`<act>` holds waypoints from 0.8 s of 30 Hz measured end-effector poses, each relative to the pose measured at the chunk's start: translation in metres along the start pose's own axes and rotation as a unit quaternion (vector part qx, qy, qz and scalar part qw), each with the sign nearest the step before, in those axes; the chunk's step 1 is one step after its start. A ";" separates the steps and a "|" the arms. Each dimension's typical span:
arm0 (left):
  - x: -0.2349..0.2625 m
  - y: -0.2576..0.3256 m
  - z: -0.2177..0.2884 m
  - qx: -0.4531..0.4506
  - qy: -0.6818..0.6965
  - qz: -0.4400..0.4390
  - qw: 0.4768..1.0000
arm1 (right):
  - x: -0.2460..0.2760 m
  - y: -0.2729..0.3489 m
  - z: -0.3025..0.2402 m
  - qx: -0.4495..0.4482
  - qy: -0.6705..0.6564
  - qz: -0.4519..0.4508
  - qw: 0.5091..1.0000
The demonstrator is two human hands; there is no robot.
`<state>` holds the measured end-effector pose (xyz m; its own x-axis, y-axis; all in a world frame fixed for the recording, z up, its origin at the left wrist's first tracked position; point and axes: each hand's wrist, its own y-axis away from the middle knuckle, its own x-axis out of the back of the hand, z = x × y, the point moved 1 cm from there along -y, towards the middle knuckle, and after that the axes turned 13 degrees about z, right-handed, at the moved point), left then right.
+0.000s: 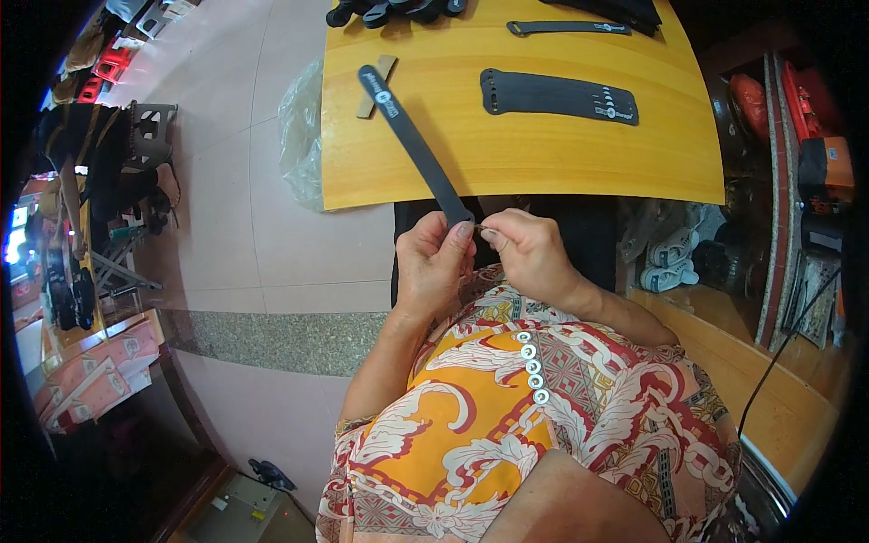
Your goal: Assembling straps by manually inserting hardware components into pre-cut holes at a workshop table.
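Observation:
My left hand (433, 261) pinches the lower end of a long dark grey strap (412, 140) between thumb and fingers. The strap slants up and to the left over the near edge of the yellow table (362, 172). Close beside it, my right hand (529, 253) is closed in a pinch at the strap's lower end; a tiny dark thing shows at its fingertips, too small to name. Farther off on the table lie a wide dark grey panel (561, 95) with holes at one end and a narrow strap (570, 28) with a looped end.
A brown strip (377, 86) lies partly under the strap. Black bundled pieces (394, 11) and a dark stack (625, 11) sit at the far edge. A clear plastic bag (303, 136) hangs at the table's left. Pale shoes (670, 262) stand on a right-hand shelf.

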<state>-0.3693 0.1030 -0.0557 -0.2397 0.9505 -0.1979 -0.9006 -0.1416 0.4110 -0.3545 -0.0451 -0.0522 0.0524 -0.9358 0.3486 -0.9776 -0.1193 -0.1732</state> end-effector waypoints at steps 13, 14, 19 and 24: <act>0.001 0.000 0.003 -0.016 -0.048 -0.036 0.998 | 0.000 -0.004 0.000 0.243 0.097 0.084 0.962; 0.001 0.001 0.003 -0.015 -0.049 -0.036 0.998 | 0.002 -0.005 -0.003 0.254 0.116 0.079 0.957; -0.003 -0.002 0.000 -0.151 -0.156 -0.010 0.976 | 0.002 -0.005 -0.001 0.062 -0.029 0.041 0.997; 0.001 -0.002 0.007 0.014 0.000 -0.070 0.997 | 0.002 -0.005 0.002 0.174 0.045 0.080 0.980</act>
<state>-0.3648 0.1061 -0.0502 -0.1115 0.9603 -0.2555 -0.9146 0.0014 0.4044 -0.3495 -0.0469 -0.0521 -0.1286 -0.9208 0.3683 -0.8423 -0.0946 -0.5307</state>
